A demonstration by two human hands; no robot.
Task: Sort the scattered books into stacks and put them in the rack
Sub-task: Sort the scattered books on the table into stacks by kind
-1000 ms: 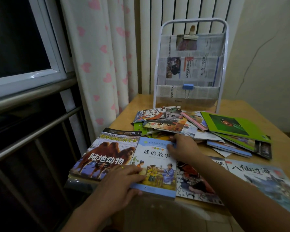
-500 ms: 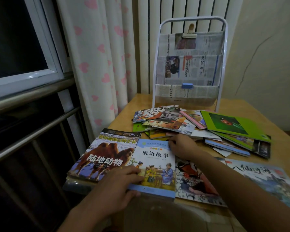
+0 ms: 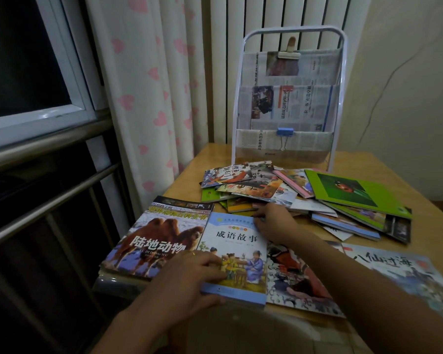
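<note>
A person's left hand [image 3: 189,279] holds the near left corner of a light-blue storybook [image 3: 237,254] lying on the desk [image 3: 404,198], its grip closed over the edge. The right hand [image 3: 274,222] pinches the book's far right corner. Scattered books [image 3: 299,198] lie before a white rack [image 3: 289,98].
</note>
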